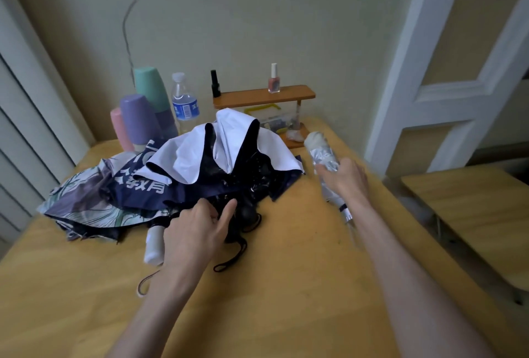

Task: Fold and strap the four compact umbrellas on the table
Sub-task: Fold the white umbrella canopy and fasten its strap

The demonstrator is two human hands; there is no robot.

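The right hand (346, 178) wraps the rolled silver umbrella (320, 151), its long axis running from 11 to 5 o'clock. The left hand (197, 229), fingers loosely spread, touches the unfolded heap (200, 163) at its 12 o'clock.

Open tabletop (286, 300) fills the lower half of the frame, crossed by 2 forearms (400, 286). A heap of unfolded umbrellas (200, 163) blocks the centre, a strip of table separating it from the rolled umbrella (317, 146) at right; cups (137, 114), a water bottle (184, 103) and a wooden shelf (263, 95) stand behind.
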